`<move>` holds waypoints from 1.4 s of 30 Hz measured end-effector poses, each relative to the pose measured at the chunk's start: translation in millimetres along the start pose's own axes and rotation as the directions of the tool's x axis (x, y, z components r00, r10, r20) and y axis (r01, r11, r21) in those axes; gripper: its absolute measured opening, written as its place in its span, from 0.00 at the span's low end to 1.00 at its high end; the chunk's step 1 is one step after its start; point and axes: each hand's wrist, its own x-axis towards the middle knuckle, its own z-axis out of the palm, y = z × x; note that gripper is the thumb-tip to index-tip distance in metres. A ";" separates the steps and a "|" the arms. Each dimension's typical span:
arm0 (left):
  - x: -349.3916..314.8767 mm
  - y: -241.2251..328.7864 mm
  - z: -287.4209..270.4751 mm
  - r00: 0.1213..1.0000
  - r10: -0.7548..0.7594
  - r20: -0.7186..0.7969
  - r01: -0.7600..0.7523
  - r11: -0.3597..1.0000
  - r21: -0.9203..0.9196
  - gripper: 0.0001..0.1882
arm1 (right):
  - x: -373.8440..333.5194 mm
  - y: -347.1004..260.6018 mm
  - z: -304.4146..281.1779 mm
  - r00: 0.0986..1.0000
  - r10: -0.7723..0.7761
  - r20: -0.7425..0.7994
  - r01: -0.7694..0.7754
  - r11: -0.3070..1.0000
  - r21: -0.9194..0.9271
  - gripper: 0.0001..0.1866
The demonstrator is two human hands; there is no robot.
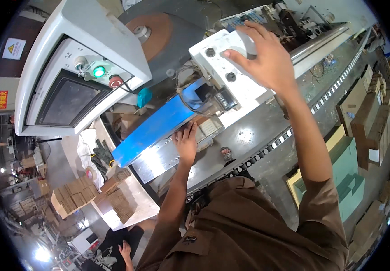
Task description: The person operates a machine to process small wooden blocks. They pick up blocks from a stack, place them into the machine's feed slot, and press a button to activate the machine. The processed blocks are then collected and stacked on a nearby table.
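Note:
My right hand (265,56) rests on top of the white machine housing (253,88), with thumb and fingers spread apart and nothing in them. Two black knobs (231,77) are on that housing near the thumb. In the middle, my left hand (186,143) reaches in along the lower edge of a long blue guard (158,122). Its fingers are stretched and apart, touching the metal plate (152,162) beside the guard. A small brown piece shows just past the fingertips, partly hidden. A black counter (224,99) sits between the guard and the housing.
At left stands a white control cabinet (127,49) with a dark screen, green lamp and red stop button. Stacked brown pieces (75,194) and dark gloves (101,156) lie on a table. A roller conveyor (258,156) curves along my front. A co-worker's hand (125,249) shows lower left.

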 end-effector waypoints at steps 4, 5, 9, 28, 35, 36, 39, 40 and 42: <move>-2.0 -8.5 -6.5 0.995 0.044 0.093 -0.045 0.999 0.002 0.30 | 1.3 1.6 -1.8 0.999 -0.039 0.003 0.039 0.999 -0.009 0.43; -3.1 -9.1 -4.3 0.994 0.034 0.100 -0.031 0.999 -0.031 0.32 | 1.7 1.7 -1.2 0.999 -0.053 0.006 0.053 0.999 -0.014 0.42; -6.3 -6.9 -0.8 0.992 0.021 0.124 -0.011 0.996 -0.083 0.34 | -0.7 2.0 2.3 0.999 -0.037 0.006 0.037 0.998 -0.052 0.42; 40.4 64.8 48.7 0.988 -0.088 0.126 0.113 0.972 -0.206 0.17 | 7.2 33.2 16.2 0.980 -0.067 0.189 0.057 0.997 0.056 0.37; -16.0 -5.1 -29.0 0.963 -0.190 -0.190 0.160 0.973 -0.166 0.13 | 6.4 40.7 10.9 0.976 -0.011 0.217 -0.001 0.998 0.056 0.38; -37.9 -19.5 -34.5 0.949 -0.245 -0.197 0.206 0.958 -0.199 0.14 | 9.2 33.7 14.0 0.974 -0.018 0.224 -0.003 0.996 0.092 0.38; -94.7 -55.0 -69.1 0.910 -0.399 -0.110 0.373 0.906 -0.203 0.14 | 11.2 42.3 20.4 0.981 -0.048 0.190 0.051 0.999 -0.014 0.38; -114.0 -64.9 -77.7 0.873 -0.468 -0.138 0.440 0.877 -0.193 0.13 | 11.0 44.4 21.6 0.981 -0.069 0.181 0.074 0.997 -0.016 0.38; -148.4 -77.5 -93.3 0.790 -0.584 -0.186 0.561 0.811 -0.167 0.11 | 10.5 29.4 17.9 0.978 -0.060 0.201 0.066 0.997 -0.025 0.37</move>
